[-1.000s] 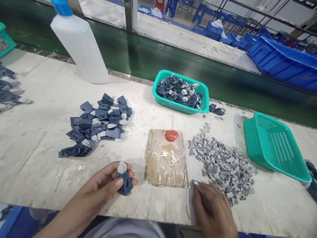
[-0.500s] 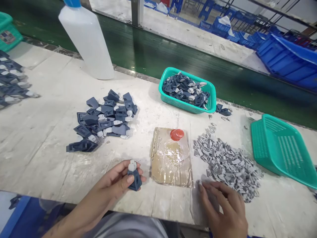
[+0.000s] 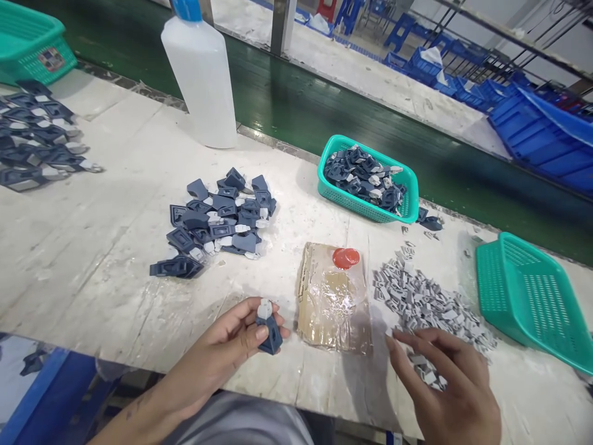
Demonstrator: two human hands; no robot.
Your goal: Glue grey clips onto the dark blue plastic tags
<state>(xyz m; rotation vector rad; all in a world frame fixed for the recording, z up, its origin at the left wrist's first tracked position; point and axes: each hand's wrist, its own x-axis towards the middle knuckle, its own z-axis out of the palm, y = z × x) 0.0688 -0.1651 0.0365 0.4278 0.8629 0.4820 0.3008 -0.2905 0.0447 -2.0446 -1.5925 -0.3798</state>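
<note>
The dark blue plastic part (image 3: 270, 334) with a pale grey tip sits pinched in the left hand (image 3: 227, 352), thumb on its face and fingers curled behind it, held just above the near edge of the surface (image 3: 92, 272). The right hand (image 3: 451, 383) hovers with fingers spread and loosely bent over the near end of the heap of small grey clips (image 3: 428, 309); its fingertips (image 3: 393, 343) are down among the nearest clips, but I cannot tell whether one is actually gripped.

Between the two hands lies a piece of cardboard (image 3: 333, 306) wrapped in shiny film, with a red cap (image 3: 346, 258) on its far end. Beyond the left hand is a loose pile of blue parts (image 3: 217, 225), many showing the same pale tip. A teal basket (image 3: 370, 179) further back is filled with more of them, and a few lie just beside it. A second teal basket (image 3: 532, 300) lies tilted at the right with nothing visible inside. Another spread of blue parts (image 3: 37, 133) covers the far left, and a white bottle (image 3: 204, 80) with a blue cap stands by the green conveyor belt (image 3: 324, 111).

As I judge it, the work is well under way but far from done: many pieces appear fitted, yet the grey heap is large.
</note>
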